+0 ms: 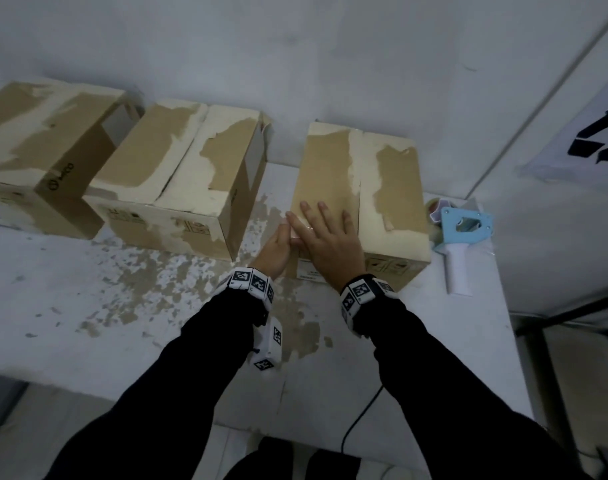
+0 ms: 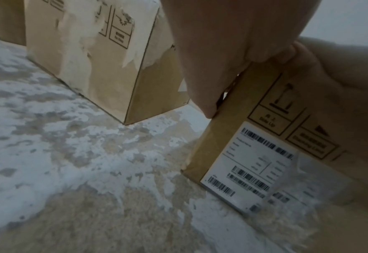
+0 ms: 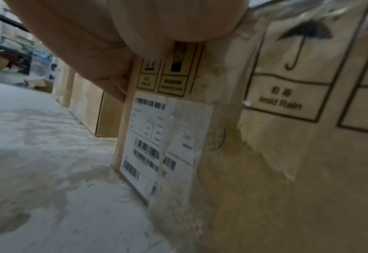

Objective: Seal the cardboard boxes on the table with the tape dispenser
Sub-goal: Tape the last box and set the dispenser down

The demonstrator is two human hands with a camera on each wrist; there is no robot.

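Three cardboard boxes stand in a row on the white table [image 1: 88,306]. The right box [image 1: 389,188] has its top flaps closed. My right hand [image 1: 325,237] lies flat on its near left top with fingers spread. Against that box's near left corner, my left hand [image 1: 277,250] presses with straight fingers, the thumb along the corner edge [image 2: 209,102]. The left wrist view shows the box's front [image 2: 226,130] with its barcode label [image 2: 248,164]. The right wrist view shows the same label [image 3: 161,137] under my right palm [image 3: 114,42]. A blue tape dispenser [image 1: 463,233] with a white handle lies right of the box, untouched.
The middle box [image 1: 181,188] and the left box [image 1: 43,150] sit along the wall, their surfaces torn and peeled. The table's paint is worn in front of them. A black cable [image 1: 361,420] hangs off the near edge. A printed sheet [image 1: 593,136] hangs at the right.
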